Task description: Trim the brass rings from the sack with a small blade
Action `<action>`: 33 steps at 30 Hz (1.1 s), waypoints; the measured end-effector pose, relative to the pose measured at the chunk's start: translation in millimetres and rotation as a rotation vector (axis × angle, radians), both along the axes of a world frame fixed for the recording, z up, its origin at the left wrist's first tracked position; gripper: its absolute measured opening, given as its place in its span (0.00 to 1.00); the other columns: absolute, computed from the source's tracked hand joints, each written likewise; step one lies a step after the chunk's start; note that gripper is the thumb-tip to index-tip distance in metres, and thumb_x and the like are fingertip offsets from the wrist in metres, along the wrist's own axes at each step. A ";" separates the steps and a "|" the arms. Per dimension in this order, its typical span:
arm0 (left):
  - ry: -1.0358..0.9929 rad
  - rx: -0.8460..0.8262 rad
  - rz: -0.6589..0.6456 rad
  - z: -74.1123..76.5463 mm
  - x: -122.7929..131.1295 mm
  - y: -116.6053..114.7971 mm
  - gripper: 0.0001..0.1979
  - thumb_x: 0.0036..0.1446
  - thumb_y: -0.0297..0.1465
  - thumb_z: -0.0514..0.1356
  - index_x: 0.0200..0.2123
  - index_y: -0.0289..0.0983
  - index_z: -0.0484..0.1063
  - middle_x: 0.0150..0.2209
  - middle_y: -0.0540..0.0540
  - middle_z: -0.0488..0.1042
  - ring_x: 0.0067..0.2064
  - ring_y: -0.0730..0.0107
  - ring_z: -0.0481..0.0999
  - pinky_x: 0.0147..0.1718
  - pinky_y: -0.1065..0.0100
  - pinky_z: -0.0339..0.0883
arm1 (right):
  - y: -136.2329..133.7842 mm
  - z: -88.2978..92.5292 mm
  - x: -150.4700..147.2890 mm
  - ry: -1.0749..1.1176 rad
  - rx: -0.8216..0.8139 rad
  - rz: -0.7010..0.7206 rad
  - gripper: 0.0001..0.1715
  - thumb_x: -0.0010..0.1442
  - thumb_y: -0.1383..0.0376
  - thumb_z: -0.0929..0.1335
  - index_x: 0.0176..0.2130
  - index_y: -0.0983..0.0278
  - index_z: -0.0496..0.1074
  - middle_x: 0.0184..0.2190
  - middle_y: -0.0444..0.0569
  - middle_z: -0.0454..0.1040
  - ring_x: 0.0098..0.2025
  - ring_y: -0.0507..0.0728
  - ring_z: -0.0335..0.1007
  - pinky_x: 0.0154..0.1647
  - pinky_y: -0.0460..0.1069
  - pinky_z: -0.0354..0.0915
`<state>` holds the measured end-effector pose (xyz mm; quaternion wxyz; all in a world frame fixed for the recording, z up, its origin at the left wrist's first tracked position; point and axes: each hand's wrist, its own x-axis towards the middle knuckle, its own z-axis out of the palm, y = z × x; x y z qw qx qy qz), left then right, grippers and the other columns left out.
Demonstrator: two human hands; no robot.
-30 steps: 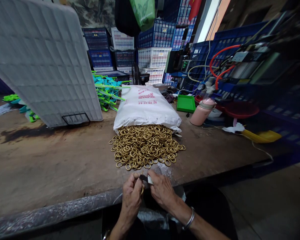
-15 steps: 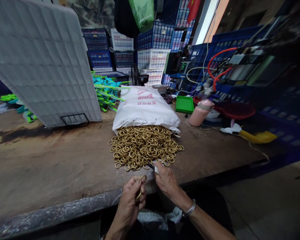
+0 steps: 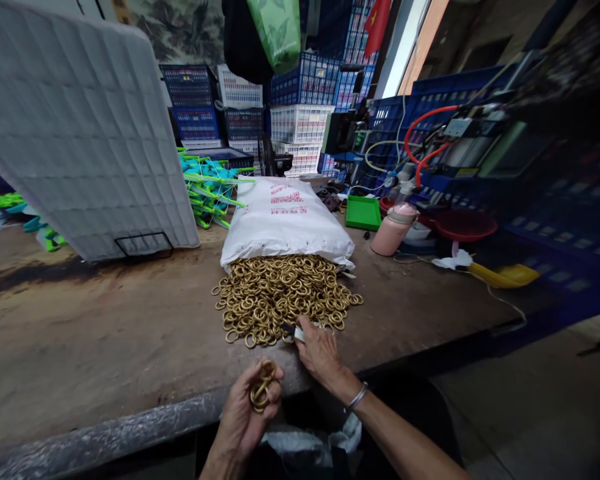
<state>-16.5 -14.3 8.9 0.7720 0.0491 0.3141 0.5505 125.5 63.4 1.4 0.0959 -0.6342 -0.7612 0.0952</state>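
My left hand (image 3: 247, 407) is closed on a few brass-coloured rings (image 3: 261, 395), which overlap in its fingers by the table's front edge. My right hand (image 3: 323, 352) reaches to the near side of a heap of similar rings (image 3: 285, 293). Between its thumb and fingers is a small dark-tipped tool with a white part (image 3: 299, 333); its exact kind is unclear. The tip touches or lies just over the nearest rings. The heap spills from the mouth of a white woven sack (image 3: 290, 227) with red print, lying on the table (image 3: 130, 347).
At left a ribbed white panel (image 3: 90, 133) stands upright, with bright green and teal pieces (image 3: 205, 187) behind it. On the right are a green tray (image 3: 363, 213), a pink bottle (image 3: 394, 230), a red dish (image 3: 465, 225) and a yellow scoop (image 3: 510, 275). Stacked crates (image 3: 300, 123) fill the back.
My left hand has turned and opened somewhat, showing the rings more fully. My right hand has moved slightly left and up along the heap's near edge. The whole view has shifted a little.
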 end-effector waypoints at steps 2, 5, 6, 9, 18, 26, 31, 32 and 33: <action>-0.023 -0.002 -0.002 -0.5 -0.3 1.2 0.08 0.48 0.32 0.60 0.31 0.34 0.68 0.25 0.47 0.71 0.17 0.81 0.62 0.12 0.80 0.48 | 0.7 0.9 0.5 -0.020 -0.015 0.002 0.10 0.56 0.68 0.61 0.40 0.62 0.61 0.30 0.48 0.74 0.31 0.55 0.70 0.27 0.47 0.48; -0.067 0.012 -0.018 -0.9 -1.2 2.6 0.10 0.48 0.33 0.60 0.33 0.34 0.69 0.25 0.47 0.71 0.20 0.79 0.65 0.13 0.79 0.51 | 1.6 -0.3 2.5 -0.008 -0.005 0.008 0.08 0.56 0.67 0.61 0.39 0.62 0.62 0.29 0.48 0.74 0.30 0.55 0.69 0.27 0.47 0.47; -0.081 0.017 -0.025 -1.0 -1.6 2.9 0.10 0.48 0.34 0.60 0.33 0.34 0.69 0.26 0.47 0.70 0.21 0.78 0.66 0.13 0.79 0.52 | 1.7 -1.3 3.5 0.007 0.004 0.012 0.08 0.56 0.67 0.61 0.39 0.62 0.62 0.29 0.48 0.73 0.30 0.54 0.69 0.27 0.47 0.46; -0.104 0.027 -0.031 -2.1 -2.5 3.0 0.11 0.49 0.37 0.60 0.30 0.33 0.70 0.26 0.46 0.70 0.24 0.76 0.67 0.15 0.79 0.55 | 1.3 -4.4 7.5 0.066 0.025 0.024 0.07 0.55 0.68 0.61 0.38 0.62 0.62 0.28 0.45 0.72 0.29 0.53 0.67 0.26 0.46 0.46; 0.079 0.018 0.043 -5.4 4.0 5.5 0.09 0.43 0.29 0.65 0.25 0.32 0.67 0.26 0.48 0.69 0.24 0.79 0.67 0.14 0.81 0.51 | 2.7 -6.6 19.5 0.383 0.020 0.015 0.03 0.53 0.69 0.60 0.29 0.63 0.61 0.22 0.42 0.64 0.24 0.50 0.58 0.25 0.44 0.49; 0.192 0.024 0.030 2.5 9.8 14.6 0.14 0.39 0.31 0.68 0.26 0.32 0.65 0.25 0.52 0.66 0.18 0.87 0.58 0.12 0.83 0.44 | 5.2 -11.6 17.8 0.775 -0.115 -0.041 0.09 0.52 0.61 0.60 0.24 0.64 0.63 0.19 0.40 0.62 0.24 0.49 0.57 0.26 0.44 0.54; 0.340 0.075 0.051 2.3 15.2 21.7 0.17 0.39 0.35 0.67 0.28 0.33 0.65 0.22 0.55 0.64 0.15 0.88 0.53 0.11 0.82 0.40 | -0.8 -5.1 12.2 1.029 -0.338 -0.106 0.09 0.49 0.61 0.62 0.23 0.64 0.61 0.16 0.37 0.60 0.18 0.46 0.53 0.20 0.42 0.52; 0.369 0.084 0.056 1.9 16.1 22.9 0.17 0.39 0.36 0.67 0.29 0.34 0.65 0.20 0.56 0.63 0.15 0.88 0.52 0.11 0.81 0.40 | -2.7 -2.5 10.9 1.083 -0.405 -0.128 0.09 0.49 0.60 0.62 0.24 0.63 0.61 0.16 0.37 0.60 0.16 0.45 0.50 0.17 0.42 0.49; 0.397 0.093 0.059 1.4 16.7 24.0 0.17 0.40 0.37 0.66 0.29 0.34 0.65 0.19 0.57 0.61 0.14 0.87 0.51 0.11 0.81 0.39 | -4.5 0.4 9.6 1.138 -0.478 -0.150 0.09 0.49 0.60 0.62 0.25 0.63 0.60 0.15 0.36 0.59 0.14 0.44 0.46 0.15 0.42 0.46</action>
